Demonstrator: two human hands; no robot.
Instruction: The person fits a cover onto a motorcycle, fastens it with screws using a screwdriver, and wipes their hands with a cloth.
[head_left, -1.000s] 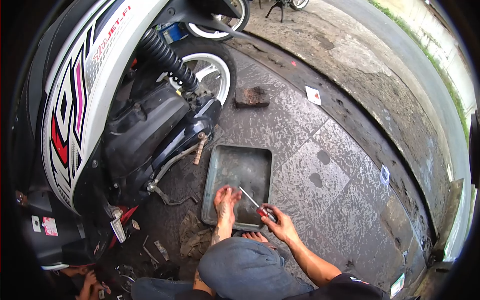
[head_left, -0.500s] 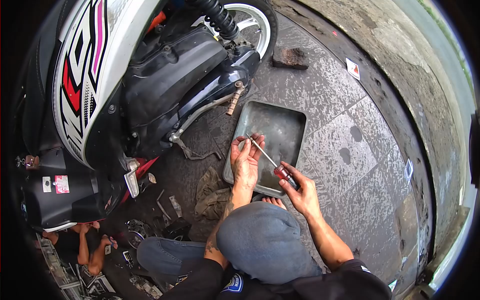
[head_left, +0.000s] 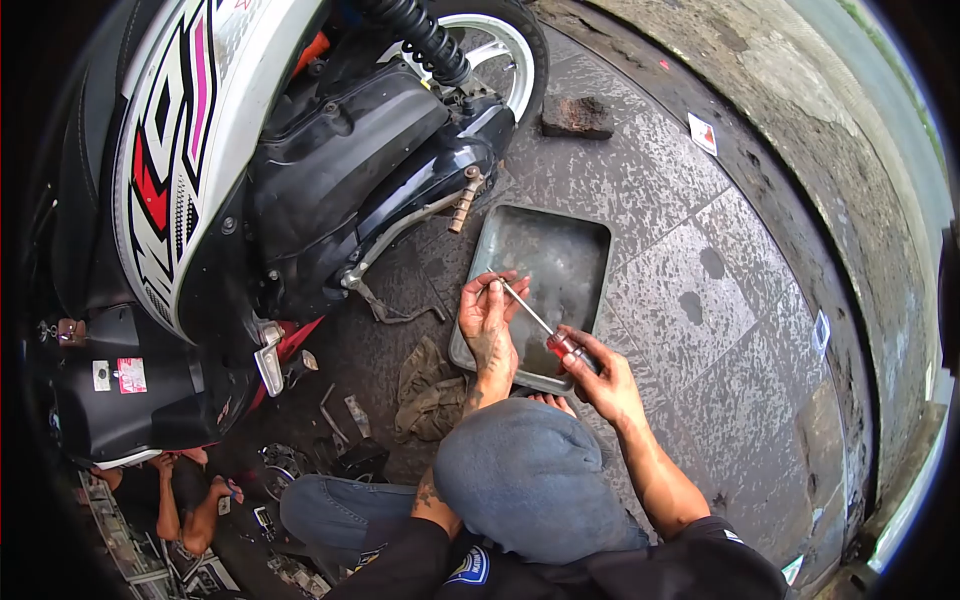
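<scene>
A screwdriver (head_left: 531, 308) with a red and dark handle lies slantwise across both hands. Its handle is gripped in my right hand (head_left: 605, 380), and the metal shaft points up and left. My left hand (head_left: 487, 318), palm up, has its thumb and fingers curled about the shaft near the tip. Whether a small part is also between those fingers, I cannot tell. Both hands are over a shallow grey tray (head_left: 602, 300) on the floor, its bottom stained.
A scooter (head_left: 350, 140) stands to the left, its kick lever (head_left: 463, 200) near the tray. Beside my knee (head_left: 520, 480) lies a crumpled rag (head_left: 428, 385). A brick-like block (head_left: 577, 117) sits by the rear wheel. Another person's arm (head_left: 200, 515) and loose parts appear lower left.
The screwdriver stays between both hands, with only a slight shift of its handle and of my right-hand fingers. The whole view has moved a little.
</scene>
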